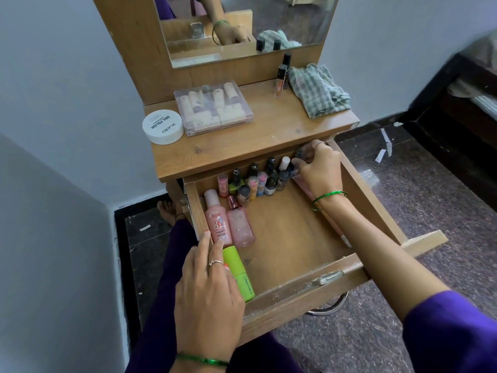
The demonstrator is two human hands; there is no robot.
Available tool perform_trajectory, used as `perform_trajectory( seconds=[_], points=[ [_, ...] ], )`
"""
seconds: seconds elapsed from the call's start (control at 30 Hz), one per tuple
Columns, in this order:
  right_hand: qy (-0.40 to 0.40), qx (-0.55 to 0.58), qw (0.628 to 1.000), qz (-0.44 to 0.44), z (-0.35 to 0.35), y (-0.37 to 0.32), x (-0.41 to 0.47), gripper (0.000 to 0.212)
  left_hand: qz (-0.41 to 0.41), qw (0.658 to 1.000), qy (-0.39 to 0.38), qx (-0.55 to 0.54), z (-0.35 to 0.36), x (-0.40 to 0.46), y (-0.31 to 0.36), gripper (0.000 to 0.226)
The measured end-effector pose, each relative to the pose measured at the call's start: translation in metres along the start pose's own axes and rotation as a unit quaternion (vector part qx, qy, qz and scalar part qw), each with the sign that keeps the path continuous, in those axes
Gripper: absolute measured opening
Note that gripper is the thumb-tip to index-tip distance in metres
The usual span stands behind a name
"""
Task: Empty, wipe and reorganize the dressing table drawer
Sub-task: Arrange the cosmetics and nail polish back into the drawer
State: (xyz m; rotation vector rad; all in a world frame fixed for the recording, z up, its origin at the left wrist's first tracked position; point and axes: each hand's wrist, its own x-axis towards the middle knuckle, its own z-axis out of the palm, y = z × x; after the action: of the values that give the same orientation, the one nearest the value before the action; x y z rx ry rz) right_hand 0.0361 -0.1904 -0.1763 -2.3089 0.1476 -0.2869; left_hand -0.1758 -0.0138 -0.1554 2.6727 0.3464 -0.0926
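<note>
Worn wooden drawer (301, 286), glossy wooden tabletop (242, 146), checked cloth (318, 90), clear plastic box (213, 109)

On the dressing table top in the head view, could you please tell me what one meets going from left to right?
White nail polish tub → clear plastic box → upright lip gloss tubes → checked cloth.
</note>
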Motion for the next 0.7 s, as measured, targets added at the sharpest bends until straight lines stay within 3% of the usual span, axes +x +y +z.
perform_trajectory(
  seconds=[0.57,0.7],
  points=[
    [-0.053,-0.026,0.998,0.002,-0.012,0.003,-0.001,0.023,-0.003,1.0,-0.019,-0.001,-0.003,0.0,0.003,0.047],
    [-0.033,-0.038,0.998,-0.037,-0.043,-0.012,-0.003,0.013,-0.004,1.0,-0.027,0.0,-0.004,-0.001,0.003,0.049]
  ],
)
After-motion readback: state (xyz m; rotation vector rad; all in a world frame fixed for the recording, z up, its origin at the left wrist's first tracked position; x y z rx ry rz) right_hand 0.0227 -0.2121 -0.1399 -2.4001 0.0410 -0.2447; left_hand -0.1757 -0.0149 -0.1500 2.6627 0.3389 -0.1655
